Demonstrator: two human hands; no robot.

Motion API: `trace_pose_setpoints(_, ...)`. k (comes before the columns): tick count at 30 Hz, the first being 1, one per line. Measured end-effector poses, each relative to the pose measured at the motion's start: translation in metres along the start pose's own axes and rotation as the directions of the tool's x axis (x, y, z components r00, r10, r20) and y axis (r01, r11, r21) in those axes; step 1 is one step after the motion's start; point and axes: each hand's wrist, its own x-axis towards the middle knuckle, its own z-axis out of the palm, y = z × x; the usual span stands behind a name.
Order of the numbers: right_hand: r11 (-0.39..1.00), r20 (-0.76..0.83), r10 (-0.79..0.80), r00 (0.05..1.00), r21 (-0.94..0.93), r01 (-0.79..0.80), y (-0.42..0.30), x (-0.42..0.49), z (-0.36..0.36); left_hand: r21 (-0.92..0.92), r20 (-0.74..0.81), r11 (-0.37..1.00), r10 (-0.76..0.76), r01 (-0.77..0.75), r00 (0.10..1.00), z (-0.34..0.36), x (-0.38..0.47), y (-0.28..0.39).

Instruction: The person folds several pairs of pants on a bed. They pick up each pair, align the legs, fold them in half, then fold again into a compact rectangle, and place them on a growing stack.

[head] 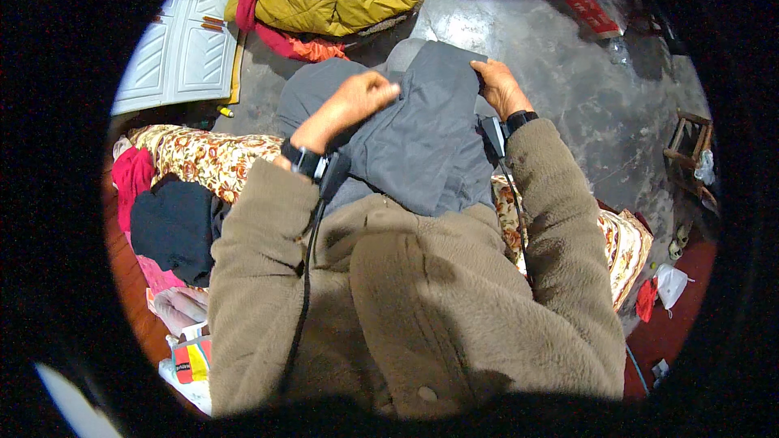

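Note:
A dark grey piece of fabric, perhaps a garment (pixel 420 134), lies folded across my lap over my grey-trousered legs (pixel 313 88). At its upper right corner, my right hand (pixel 500 86) pinches the edge between thumb and fingers. My left hand (pixel 364 97) is over the fabric's left side with its fingers curled. Its fingertips are slightly blurred, and whether they grip the cloth or only hover above it does not show. Both wrists wear black straps with small devices, and cables run down from them.
I sit on a floral-patterned cover (pixel 213 155). Beside me on the left is a black garment (pixel 173 228). Ahead stand a white panelled cabinet (pixel 182 61) and a mustard quilted jacket (pixel 328 9). A wooden stool (pixel 691 140) is on the concrete floor (pixel 584 91) to the right.

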Motion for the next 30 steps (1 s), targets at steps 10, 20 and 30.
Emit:
trace_pose_setpoints(10, 0.006, 0.558, -0.776, 0.296, -0.462, 0.887, -0.009, -0.165, 0.06, -0.168, -0.027, 0.984, -0.069, 0.064, 0.997, 0.023, -0.034, -0.009)
trace_pose_setpoints(20, -0.128, 0.811, -0.44, 0.386, -0.482, 0.867, 0.014, -0.218, 0.063, -0.176, -0.132, 0.981, 0.058, -0.081, 0.99, 0.02, -0.056, -0.021)
trace_pose_setpoints(30, -0.114, 0.806, -0.426, 0.41, -0.497, 0.86, 0.009, -0.226, 0.062, -0.03, -0.254, 0.994, 0.094, -0.105, 0.963, 0.012, -0.078, -0.034)
